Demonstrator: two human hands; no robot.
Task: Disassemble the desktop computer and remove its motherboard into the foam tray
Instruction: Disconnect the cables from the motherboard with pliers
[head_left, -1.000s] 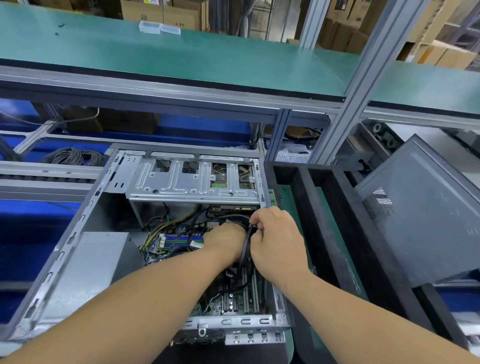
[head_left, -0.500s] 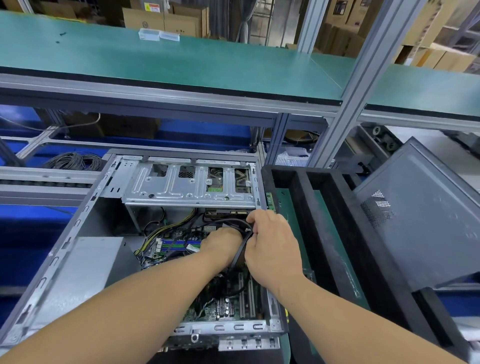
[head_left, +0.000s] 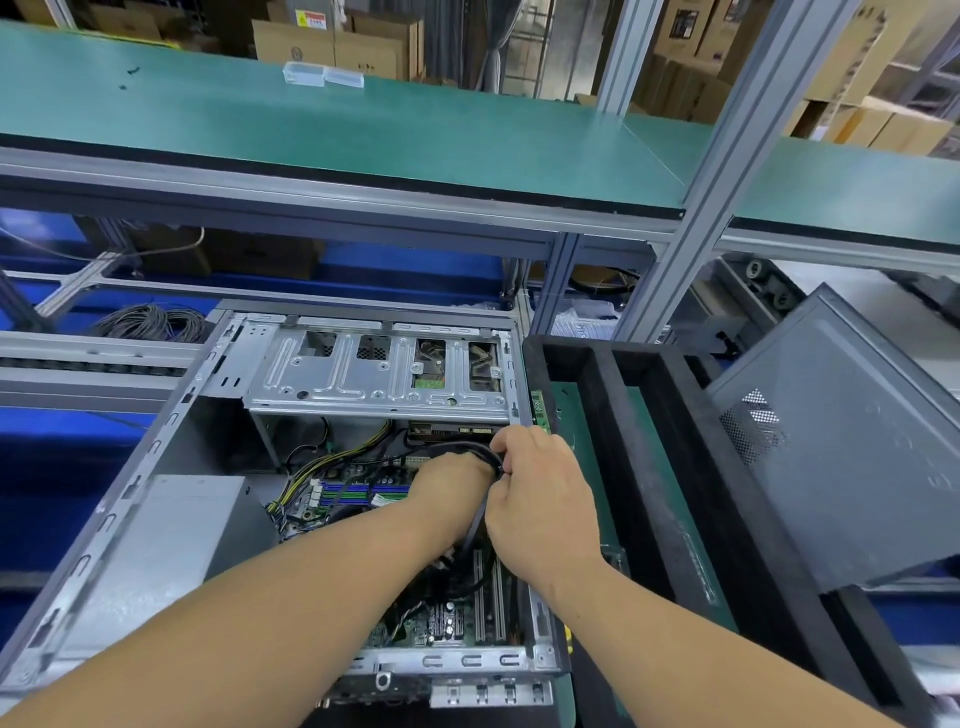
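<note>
Since the earlier frames both hands have stayed together over the open case (head_left: 156, 519), shifting only slightly with the view, and the black cable (head_left: 475, 525) between them hangs a little straighter. The left hand (head_left: 452, 486) is curled down inside the case beside the cable loop; whether it actually grips the cable cannot be told. The right hand (head_left: 540, 499) touches it knuckle to knuckle, its fingers pinched round the cable near the top of the loop. Below them the motherboard (head_left: 447, 621) sits in the case, with its slots showing toward the near edge and blue sockets to the left. The drive cage (head_left: 374, 376) spans the far end, and a grey power supply (head_left: 171, 535) fills the left side. The black foam tray (head_left: 670, 467) stands just right of the case, and a side panel (head_left: 852, 447) leans on its far side.
</note>
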